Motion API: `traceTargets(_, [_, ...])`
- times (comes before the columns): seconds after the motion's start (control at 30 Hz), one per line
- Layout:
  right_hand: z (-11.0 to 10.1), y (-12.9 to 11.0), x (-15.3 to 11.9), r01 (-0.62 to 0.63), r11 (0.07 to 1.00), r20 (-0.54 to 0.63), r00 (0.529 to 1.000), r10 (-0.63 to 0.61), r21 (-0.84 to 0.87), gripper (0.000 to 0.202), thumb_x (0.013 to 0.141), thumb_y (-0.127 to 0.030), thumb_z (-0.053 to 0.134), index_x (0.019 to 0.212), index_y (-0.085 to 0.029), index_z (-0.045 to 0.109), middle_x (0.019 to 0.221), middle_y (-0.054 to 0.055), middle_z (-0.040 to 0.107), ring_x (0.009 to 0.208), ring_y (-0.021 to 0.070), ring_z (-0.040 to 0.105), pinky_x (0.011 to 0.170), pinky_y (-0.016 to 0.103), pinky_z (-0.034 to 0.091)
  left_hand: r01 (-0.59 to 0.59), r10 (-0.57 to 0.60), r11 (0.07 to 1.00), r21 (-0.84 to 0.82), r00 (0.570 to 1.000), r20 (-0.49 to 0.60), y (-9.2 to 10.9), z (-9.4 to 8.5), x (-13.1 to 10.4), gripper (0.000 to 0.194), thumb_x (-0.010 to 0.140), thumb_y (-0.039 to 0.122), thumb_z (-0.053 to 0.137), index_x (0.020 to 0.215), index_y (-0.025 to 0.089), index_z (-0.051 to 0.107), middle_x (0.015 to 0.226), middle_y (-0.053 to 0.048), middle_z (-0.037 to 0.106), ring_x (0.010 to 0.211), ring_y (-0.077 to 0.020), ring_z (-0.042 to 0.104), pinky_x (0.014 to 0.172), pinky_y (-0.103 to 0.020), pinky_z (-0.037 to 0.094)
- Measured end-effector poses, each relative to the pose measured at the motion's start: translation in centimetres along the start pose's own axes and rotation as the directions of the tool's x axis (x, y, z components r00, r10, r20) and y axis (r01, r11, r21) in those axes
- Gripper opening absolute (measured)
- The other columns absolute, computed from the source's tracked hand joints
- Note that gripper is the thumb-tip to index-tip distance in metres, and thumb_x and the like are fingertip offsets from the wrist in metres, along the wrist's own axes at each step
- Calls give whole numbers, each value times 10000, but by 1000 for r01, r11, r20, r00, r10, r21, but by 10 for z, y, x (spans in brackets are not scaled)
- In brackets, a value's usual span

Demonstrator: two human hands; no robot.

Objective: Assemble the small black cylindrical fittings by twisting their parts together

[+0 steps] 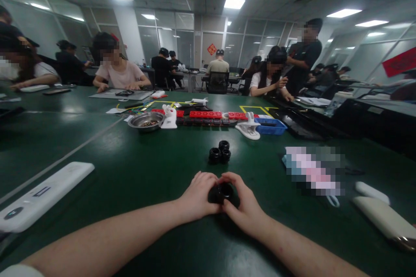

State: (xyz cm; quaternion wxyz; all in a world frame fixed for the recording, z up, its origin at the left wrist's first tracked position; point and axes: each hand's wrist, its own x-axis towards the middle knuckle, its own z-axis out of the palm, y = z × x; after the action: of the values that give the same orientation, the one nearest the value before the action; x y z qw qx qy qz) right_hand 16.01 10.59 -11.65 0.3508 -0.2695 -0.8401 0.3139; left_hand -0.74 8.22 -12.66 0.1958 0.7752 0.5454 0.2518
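Note:
Close in front of me, both hands are curled around glossy black hollow round pieces (226, 190) on the green table (152, 173). My left hand (199, 194) is closed around the left side of this dark cluster, thumb along its near edge. From the right, my right hand (244, 203) wraps it with the fingers over the far side and the thumb in front. The fingers partly hide the pieces, so I cannot tell how many are held. Just beyond my fingertips, three similar black round pieces (215, 155) stand close together, each with an open hole on top.
A metal bowl (146, 121), white clips (169, 117), red strips (205, 114) and a blue tray (271, 126) line the middle of the table. At left lies a long white device (45, 194); at right, a cream case (385, 220). Several people sit opposite.

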Motion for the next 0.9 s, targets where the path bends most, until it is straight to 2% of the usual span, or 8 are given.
traceTargets(0.07, [-2, -1, 0, 30, 999, 28, 999, -30, -20, 536, 656, -77, 477, 1165, -186, 346, 1144, 101, 481, 1078, 227, 458, 946, 421, 359, -4, 4, 1000, 0, 1000, -3, 0, 0, 0, 407, 600, 353, 669, 933, 191, 500, 1028, -54, 517, 1010, -246, 462, 997, -473, 216])
traceTargets(0.13, [-2, -2, 0, 11, 998, 2, 1000, -11, -62, 555, 669, -121, 527, 1186, -176, 333, 1187, 117, 448, 1113, 246, 426, 961, 441, 336, -6, 6, 1000, 6, 1000, -6, 0, 0, -1, 353, 600, 342, 670, 873, 187, 509, 1027, -53, 518, 1007, -243, 463, 988, -460, 234])
traceTargets(0.27, [0, -1, 2, -106, 990, -83, 992, 99, -96, 529, 654, -212, 618, 1123, -166, 376, 1048, 103, 501, 986, 245, 496, 870, 429, 413, -6, 6, 1000, 15, 1000, -11, 3, -1, -1, 321, 594, 344, 680, 817, 184, 513, 1005, -48, 525, 975, -235, 471, 961, -442, 274])
traceTargets(0.33, [0, -2, 2, -122, 990, -80, 990, 116, -75, 484, 654, -187, 604, 1089, -169, 393, 974, 79, 525, 919, 224, 525, 840, 412, 435, -8, 8, 1000, 18, 1000, -14, 5, -2, -1, 320, 600, 344, 676, 828, 184, 518, 1007, -49, 523, 968, -235, 468, 939, -431, 303])
traceTargets(0.47, [-3, -3, 0, 1, 1000, 23, 1000, -1, -14, 527, 634, -54, 491, 1134, -176, 374, 1075, 85, 519, 1011, 203, 498, 914, 389, 394, 1, -1, 1000, 5, 1000, -19, 7, -4, -1, 326, 616, 297, 660, 889, 179, 526, 1025, -59, 510, 973, -237, 453, 874, -390, 372])
traceTargets(0.6, [-4, -4, -1, 41, 997, 11, 999, -41, -65, 596, 648, -98, 538, 1204, -177, 337, 1192, 104, 445, 1106, 232, 428, 961, 414, 339, 22, -22, 1000, -5, 1000, 5, 8, -5, -2, 317, 609, 298, 669, 865, 169, 535, 1063, -69, 495, 1018, -247, 429, 895, -391, 367])
traceTargets(0.77, [-2, -4, 2, -92, 991, -79, 993, 84, -100, 514, 643, -199, 632, 1106, -180, 408, 1006, 79, 504, 939, 227, 505, 839, 401, 427, 15, -15, 1000, -10, 1000, -1, 7, -4, -1, 288, 603, 309, 677, 817, 186, 528, 1048, -56, 495, 999, -243, 444, 878, -400, 377])
traceTargets(0.9, [-3, -4, 1, -60, 996, -29, 998, 59, -63, 463, 652, -103, 536, 1091, -196, 421, 996, 60, 528, 937, 204, 518, 859, 383, 421, -9, 9, 1000, -3, 1000, -7, 6, -3, 0, 298, 605, 312, 672, 834, 185, 530, 1039, -57, 502, 1009, -248, 443, 902, -410, 357])
